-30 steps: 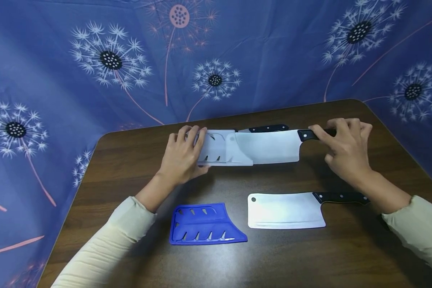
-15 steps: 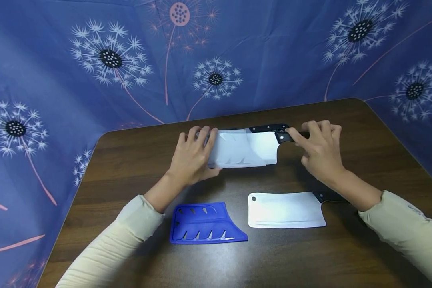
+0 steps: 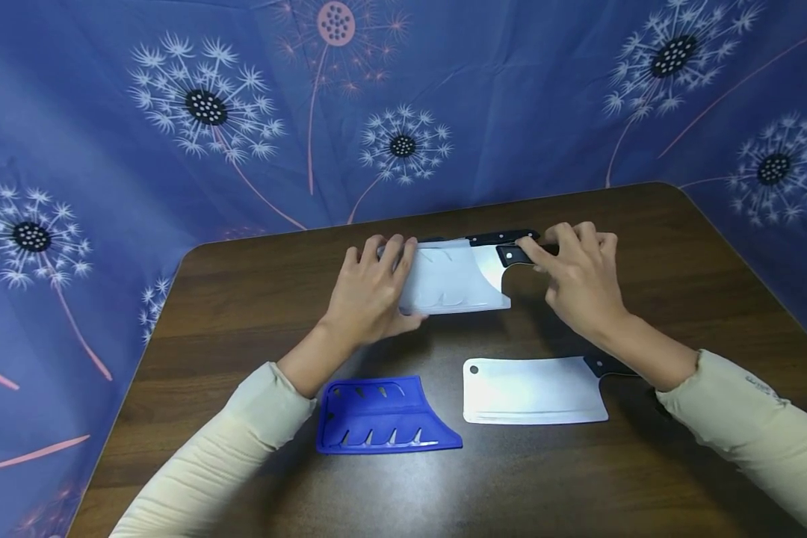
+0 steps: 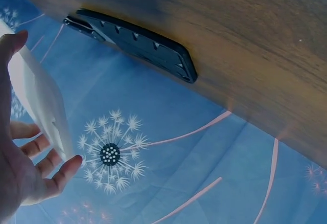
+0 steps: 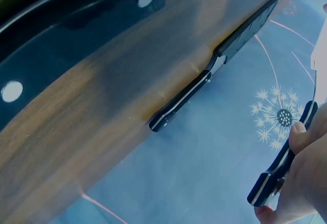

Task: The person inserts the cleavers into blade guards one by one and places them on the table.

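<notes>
My left hand (image 3: 371,291) grips a whitish blade cover (image 3: 453,282) at its closed end, fingers over the top edge and thumb below. The cover also shows in the left wrist view, where the left hand (image 4: 28,168) curls round the sheath. My right hand (image 3: 585,288) holds the black riveted handle (image 3: 511,255) of a cleaver (image 3: 488,263). Most of its blade sits inside the cover; only a strip near the handle is bare. Both are raised over the table. In the right wrist view, fingers and thumb wrap the cleaver's handle (image 5: 281,165).
Behind the cover lies a knife with a black handle (image 3: 501,237) and a black sheath (image 4: 145,45). In front, a blue blade cover (image 3: 385,415) and a bare cleaver (image 3: 531,392) rest on the wooden table (image 3: 242,321). A dandelion-print cloth (image 3: 511,119) hangs behind.
My right hand has moved left, pushing the cleaver's blade deeper into the whitish cover. The left hand and cover have shifted slightly right. The things lying on the table have stayed put.
</notes>
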The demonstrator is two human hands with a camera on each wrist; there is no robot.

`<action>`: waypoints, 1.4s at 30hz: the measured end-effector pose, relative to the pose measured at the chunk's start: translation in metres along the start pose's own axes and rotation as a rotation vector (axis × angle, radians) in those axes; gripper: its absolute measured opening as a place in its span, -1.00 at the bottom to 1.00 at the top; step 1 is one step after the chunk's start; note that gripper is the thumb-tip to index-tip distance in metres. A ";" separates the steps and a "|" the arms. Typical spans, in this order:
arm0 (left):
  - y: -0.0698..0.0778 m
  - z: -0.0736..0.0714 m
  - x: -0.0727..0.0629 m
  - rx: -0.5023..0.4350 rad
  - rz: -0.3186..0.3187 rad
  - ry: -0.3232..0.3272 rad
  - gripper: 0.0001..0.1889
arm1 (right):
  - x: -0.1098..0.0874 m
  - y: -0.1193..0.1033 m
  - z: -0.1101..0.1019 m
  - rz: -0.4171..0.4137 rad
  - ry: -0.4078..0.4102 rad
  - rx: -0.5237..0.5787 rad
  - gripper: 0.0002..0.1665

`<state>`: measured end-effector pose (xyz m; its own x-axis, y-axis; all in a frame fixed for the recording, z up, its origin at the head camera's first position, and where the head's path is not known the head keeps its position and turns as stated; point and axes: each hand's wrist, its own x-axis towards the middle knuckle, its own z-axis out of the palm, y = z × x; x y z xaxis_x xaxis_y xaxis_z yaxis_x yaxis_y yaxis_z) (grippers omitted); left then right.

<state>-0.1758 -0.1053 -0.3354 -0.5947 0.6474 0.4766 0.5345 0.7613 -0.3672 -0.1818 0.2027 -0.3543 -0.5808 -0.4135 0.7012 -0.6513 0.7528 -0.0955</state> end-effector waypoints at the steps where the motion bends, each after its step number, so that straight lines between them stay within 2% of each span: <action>1: 0.000 -0.001 0.000 0.000 -0.001 -0.008 0.11 | 0.000 0.000 -0.001 0.007 -0.014 -0.003 -0.15; 9: 0.002 -0.003 -0.001 -0.003 -0.014 -0.058 0.12 | 0.001 -0.003 -0.005 0.048 -0.080 -0.037 -0.23; 19: 0.000 -0.003 -0.004 0.003 -0.013 -0.095 0.14 | 0.004 -0.004 -0.003 0.048 -0.083 -0.043 -0.32; 26: 0.000 -0.001 -0.006 -0.015 -0.015 -0.129 0.14 | 0.004 -0.004 0.001 0.069 -0.121 -0.029 -0.37; 33: 0.000 0.002 -0.006 -0.044 -0.027 -0.176 0.13 | 0.003 -0.002 0.004 0.107 -0.173 -0.024 -0.31; 36: 0.002 0.003 -0.006 -0.061 -0.038 -0.198 0.13 | 0.003 -0.001 0.006 0.108 -0.189 -0.027 -0.34; 42: 0.006 0.006 -0.007 -0.141 -0.075 -0.269 0.11 | 0.001 -0.001 0.011 0.142 -0.241 -0.019 -0.36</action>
<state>-0.1719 -0.1049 -0.3455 -0.7634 0.5902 0.2624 0.5497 0.8070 -0.2157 -0.1871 0.1959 -0.3608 -0.7662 -0.4117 0.4933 -0.5475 0.8203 -0.1657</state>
